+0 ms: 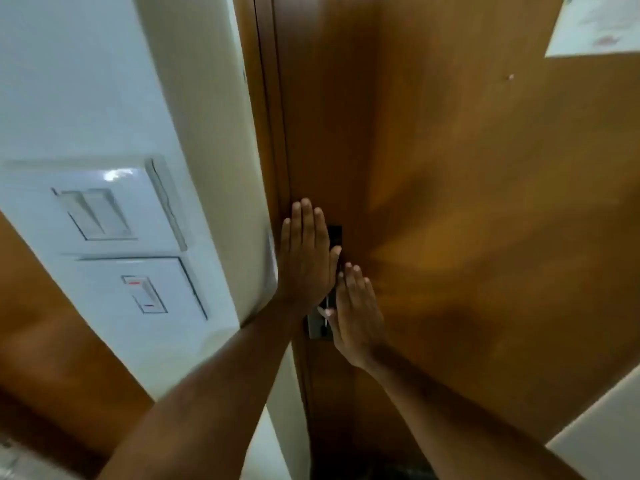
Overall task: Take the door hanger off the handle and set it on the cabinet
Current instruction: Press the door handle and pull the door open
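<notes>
Head view shows my left hand (pixel 304 251) and right hand (pixel 358 311) flat, fingers spread, holding nothing, over the lock plate (pixel 317 327) on the wooden door (pixel 450 202); door hanger unseen, so I should find the handle first.

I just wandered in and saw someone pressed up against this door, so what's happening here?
A person has both hands flat against a brown wooden door, beside the lock plate at its edge. The left hand is higher and covers most of the lock hardware; the right hand sits just below it. Both hands are open and hold nothing. No door hanger can be seen, and the handle is hidden behind the hands. Light switches sit on the white wall to the left.
</notes>
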A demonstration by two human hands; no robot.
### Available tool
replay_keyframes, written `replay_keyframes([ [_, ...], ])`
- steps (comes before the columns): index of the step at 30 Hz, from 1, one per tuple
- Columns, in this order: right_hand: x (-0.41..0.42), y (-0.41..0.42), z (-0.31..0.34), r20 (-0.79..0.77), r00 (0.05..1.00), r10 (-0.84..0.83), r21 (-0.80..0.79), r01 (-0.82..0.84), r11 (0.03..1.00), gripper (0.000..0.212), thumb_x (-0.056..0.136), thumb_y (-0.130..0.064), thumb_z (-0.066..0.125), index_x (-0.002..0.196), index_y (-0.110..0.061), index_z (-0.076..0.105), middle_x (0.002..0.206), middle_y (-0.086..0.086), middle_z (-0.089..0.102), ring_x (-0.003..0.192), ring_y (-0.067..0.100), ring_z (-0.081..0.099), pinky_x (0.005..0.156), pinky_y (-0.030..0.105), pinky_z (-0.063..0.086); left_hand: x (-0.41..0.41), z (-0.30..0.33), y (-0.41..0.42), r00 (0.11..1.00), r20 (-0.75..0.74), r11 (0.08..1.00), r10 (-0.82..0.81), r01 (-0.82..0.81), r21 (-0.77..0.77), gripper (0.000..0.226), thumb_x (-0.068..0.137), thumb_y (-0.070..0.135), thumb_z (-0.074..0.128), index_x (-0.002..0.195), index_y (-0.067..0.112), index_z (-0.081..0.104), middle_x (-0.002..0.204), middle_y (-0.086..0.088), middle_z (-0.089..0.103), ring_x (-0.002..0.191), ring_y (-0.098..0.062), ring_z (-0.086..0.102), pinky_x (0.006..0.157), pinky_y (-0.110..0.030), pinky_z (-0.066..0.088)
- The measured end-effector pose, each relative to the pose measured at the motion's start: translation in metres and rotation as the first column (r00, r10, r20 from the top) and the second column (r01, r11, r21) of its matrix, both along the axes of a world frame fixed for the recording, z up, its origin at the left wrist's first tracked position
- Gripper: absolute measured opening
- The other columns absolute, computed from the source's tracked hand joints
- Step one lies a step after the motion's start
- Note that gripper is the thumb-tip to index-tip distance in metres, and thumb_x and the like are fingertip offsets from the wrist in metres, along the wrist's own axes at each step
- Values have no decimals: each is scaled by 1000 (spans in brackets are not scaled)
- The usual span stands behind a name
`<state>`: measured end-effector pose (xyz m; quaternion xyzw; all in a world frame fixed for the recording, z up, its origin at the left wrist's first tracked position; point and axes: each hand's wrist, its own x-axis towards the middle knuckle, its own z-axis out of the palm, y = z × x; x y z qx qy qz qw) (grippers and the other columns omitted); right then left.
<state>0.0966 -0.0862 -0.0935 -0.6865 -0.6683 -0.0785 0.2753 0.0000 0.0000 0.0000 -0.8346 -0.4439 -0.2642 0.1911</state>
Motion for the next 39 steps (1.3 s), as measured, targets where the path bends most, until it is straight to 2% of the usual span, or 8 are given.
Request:
replay_keyframes([
  [3,-7,13,-14,-177,983,-43,40,51,998,44,99,-32,52,134,-8,47,130,16,58,119,29,57,94,44,55,3,1,4,1000,25,1000,-11,11,14,73,101,45,24,152,-5,12,161,-30,18,150,-42,12,121,-51,9],
  [5,-3,16,-15,-88,992,-94,51,99,994,29,99,-42,49,89,-17,60,76,3,63,64,16,61,57,32,49,3,2,5,999,13,999,-33,33,16,72,101,44,26,153,-5,12,161,-29,16,151,-41,10,122,-50,8],
  [7,1,23,-16,32,998,-51,-42,53,998,58,98,-63,24,59,-23,41,47,-9,40,38,6,39,47,23,34,2,-1,2,999,8,999,-35,35,-6,71,102,43,25,153,-4,8,162,-28,12,152,-40,7,123,-50,8],
  [11,5,32,-21,27,997,-76,-172,80,982,64,96,-70,31,55,-22,39,48,-8,44,41,9,44,49,23,32,2,2,1,1000,6,998,-17,18,-52,69,103,43,21,149,1,-8,164,-25,3,152,-36,-2,124,-48,3],
  [18,-7,29,-35,-164,984,-75,-21,73,997,68,96,-62,46,44,-22,26,39,-14,21,33,3,21,46,16,17,-1,1,-2,1000,0,996,11,-11,-88,68,103,45,18,148,4,-12,164,-21,-9,152,-34,-9,123,-48,-2],
  [28,-11,-14,-16,93,996,3,-207,16,978,64,99,-65,32,54,-20,40,45,-8,42,38,8,41,43,21,30,-18,2,-52,999,33,995,5,-2,-96,71,103,43,26,152,-1,3,163,-24,2,152,-37,0,123,-48,3],
  [35,-27,-77,-12,174,984,-27,-237,68,969,62,99,-69,29,64,-22,50,55,-5,57,45,10,51,49,22,42,-48,-9,-101,968,122,975,-220,223,-9,68,103,40,32,152,-4,14,161,-26,11,150,-39,5,121,-53,16],
  [39,-35,-123,-13,207,973,-99,-124,127,984,61,99,-69,28,59,-25,42,48,-9,45,38,8,38,45,18,29,-76,-23,-125,912,129,918,-388,372,136,64,102,36,33,149,-6,19,158,-29,16,149,-41,12,122,-51,17],
])
